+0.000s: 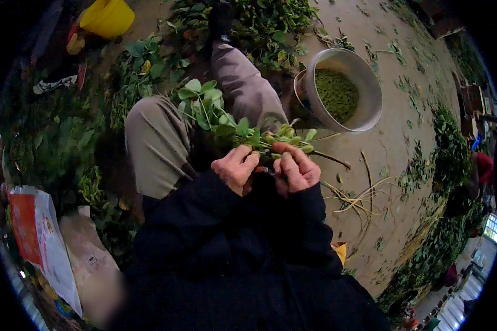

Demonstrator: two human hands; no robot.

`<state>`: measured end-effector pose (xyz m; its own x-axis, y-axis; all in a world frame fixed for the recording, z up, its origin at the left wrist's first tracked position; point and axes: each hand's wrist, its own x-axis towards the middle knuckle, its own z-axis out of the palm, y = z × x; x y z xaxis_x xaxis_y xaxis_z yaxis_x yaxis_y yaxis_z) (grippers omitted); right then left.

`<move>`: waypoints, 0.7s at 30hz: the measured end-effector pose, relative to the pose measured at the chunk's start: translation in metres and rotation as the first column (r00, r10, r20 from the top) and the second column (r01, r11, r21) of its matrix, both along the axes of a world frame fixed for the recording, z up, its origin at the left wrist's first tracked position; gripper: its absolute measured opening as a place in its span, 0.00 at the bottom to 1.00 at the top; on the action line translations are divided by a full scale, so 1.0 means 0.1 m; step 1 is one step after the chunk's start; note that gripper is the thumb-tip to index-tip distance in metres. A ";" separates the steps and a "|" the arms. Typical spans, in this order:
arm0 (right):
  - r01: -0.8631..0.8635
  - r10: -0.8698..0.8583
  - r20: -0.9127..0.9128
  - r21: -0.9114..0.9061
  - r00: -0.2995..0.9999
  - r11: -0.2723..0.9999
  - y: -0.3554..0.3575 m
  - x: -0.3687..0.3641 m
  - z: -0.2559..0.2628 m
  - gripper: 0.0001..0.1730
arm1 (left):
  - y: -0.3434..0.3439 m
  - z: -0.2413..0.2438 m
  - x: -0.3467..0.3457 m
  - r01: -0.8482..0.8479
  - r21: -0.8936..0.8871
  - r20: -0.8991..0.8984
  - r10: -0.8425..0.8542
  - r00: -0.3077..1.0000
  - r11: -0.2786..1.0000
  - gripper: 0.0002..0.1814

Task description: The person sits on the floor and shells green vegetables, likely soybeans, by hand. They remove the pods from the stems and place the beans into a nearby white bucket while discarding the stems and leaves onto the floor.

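Note:
A leafy bean plant, probably soybean [205, 101], lies across my lap, its leaves to the left and its bare brown stem end to the right. My left hand [237, 167] grips it near the middle, thumb and fingers pressed together. Green pods [290, 138] cluster on the stem just beyond my right hand [296, 171], whose thumb and forefinger pinch among them. What exactly sits between those fingertips is partly hidden. Beyond my right knee a pale plastic bucket [370, 107] leans with its mouth towards me, partly filled with green pods [337, 95].
Cut leafy plants [66, 136] cover the floor on the left, with more heaped [273, 25] ahead. Stripped stalks [364, 198] lie right. A yellow bucket [107, 18] stands far left; printed sacks [45, 244] lie near left. Another person's red sleeve [485, 167] shows far right.

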<state>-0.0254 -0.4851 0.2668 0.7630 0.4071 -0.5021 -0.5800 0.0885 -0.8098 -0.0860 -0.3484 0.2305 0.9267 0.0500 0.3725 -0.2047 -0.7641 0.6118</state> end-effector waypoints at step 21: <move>-0.042 0.070 -0.196 0.144 0.978 0.989 -0.07 -0.08 -0.06 0.15 | 0.09 0.07 0.15 -0.094 -0.192 -0.021 0.091 0.996 0.977 0.08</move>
